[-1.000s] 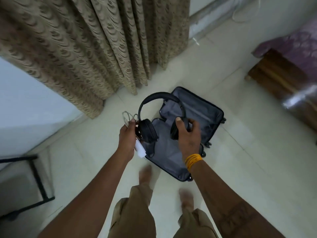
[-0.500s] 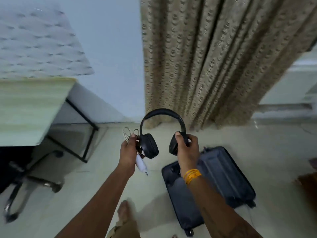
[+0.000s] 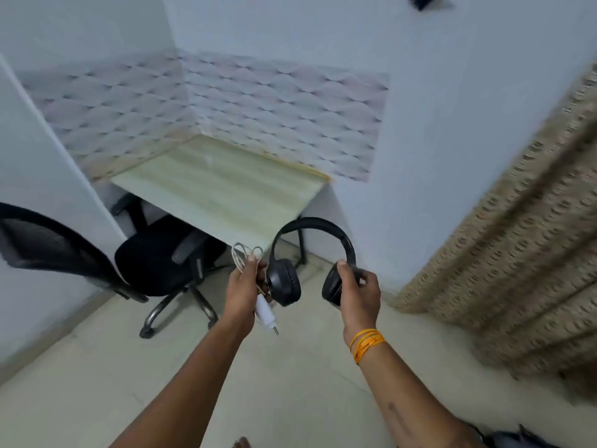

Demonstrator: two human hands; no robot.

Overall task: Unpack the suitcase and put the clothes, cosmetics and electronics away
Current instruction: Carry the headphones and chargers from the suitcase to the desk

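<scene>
Change: turned from suitcase toward worktop (image 3: 223,185).
Hands: left (image 3: 244,287) clutched charger (image 3: 265,313) (cable coiled); right (image 3: 360,294) gripped headphones (image 3: 315,253).

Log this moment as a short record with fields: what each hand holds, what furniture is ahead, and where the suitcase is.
left hand: left hand grips a coiled white cable with its charger, and touches the headphones' left cup
right hand: right hand holds the black headphones by the right cup
ahead: desk in the corner, black chair partly under it
right side: curtain
suitcase: only a dark corner shows at the bottom right edge
</scene>
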